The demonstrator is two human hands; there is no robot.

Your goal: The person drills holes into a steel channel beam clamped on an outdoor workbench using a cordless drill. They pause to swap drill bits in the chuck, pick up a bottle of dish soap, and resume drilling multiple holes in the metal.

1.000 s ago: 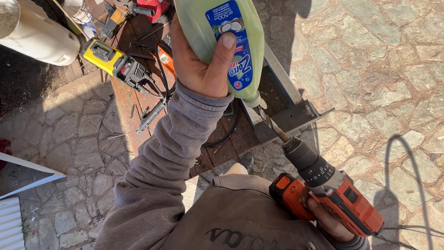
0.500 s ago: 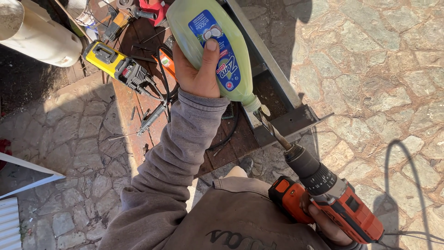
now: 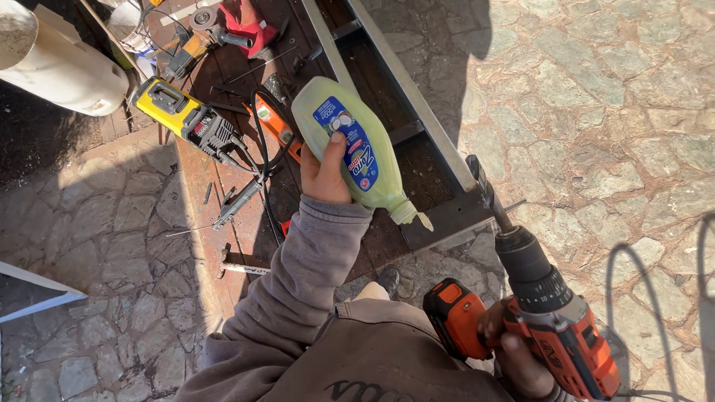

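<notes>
Head view. My left hand (image 3: 325, 173) has a clenched grip around a pale green squeeze bottle (image 3: 356, 149) with a blue label, thumb pressed on the label. What is inside I cannot tell; the plastic is opaque. The bottle's long axis runs from 11 o'clock to 5 o'clock, base up toward 11, white nozzle (image 3: 424, 221) pointing down toward 5, tilted over the near end of a metal frame (image 3: 417, 119) that lies on the dark desk (image 3: 223, 186).

My right hand (image 3: 521, 357) is clenched around the handle of an orange and black drill (image 3: 547, 320) at lower right. Its long axis runs roughly 5 to 11 o'clock, chuck uppermost, the bit (image 3: 491, 201) pointing up-left at the frame's corner, its tip at the metal. The nozzle sits just at 9 o'clock of the bit, near but apart.

At 10 o'clock of the bottle lies a yellow and black tool (image 3: 182, 115), with black cables (image 3: 261, 149) trailing from it and an orange tool (image 3: 275, 126) partly behind the bottle. A red tool (image 3: 246, 18) lies at the top edge. A white cylinder (image 3: 56, 63), open end at upper left, lies at the far left; its contents look greyish, unclear. Stone paving (image 3: 596, 112) surrounds everything.
</notes>
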